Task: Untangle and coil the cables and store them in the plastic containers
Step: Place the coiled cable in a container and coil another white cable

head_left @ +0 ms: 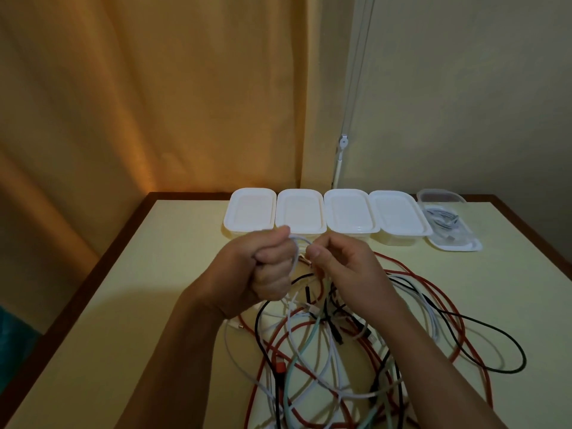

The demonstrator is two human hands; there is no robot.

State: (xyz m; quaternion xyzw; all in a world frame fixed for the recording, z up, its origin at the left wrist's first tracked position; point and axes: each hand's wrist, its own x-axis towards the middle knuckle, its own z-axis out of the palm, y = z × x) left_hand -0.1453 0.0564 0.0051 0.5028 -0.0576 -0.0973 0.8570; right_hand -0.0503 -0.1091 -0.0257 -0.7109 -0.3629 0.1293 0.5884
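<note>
White cable (296, 243) arcs between your hands: left hand (272, 267) fists it, right hand (337, 264) apparently pinches it. Coiling step; tangle (325, 345) below your wrists must release more slack next.

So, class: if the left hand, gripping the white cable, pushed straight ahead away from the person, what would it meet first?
Probably the second lidded container from the left, directly beyond the left hand holding the white cable; the hand may be raised above it, since depth is unclear.
</note>
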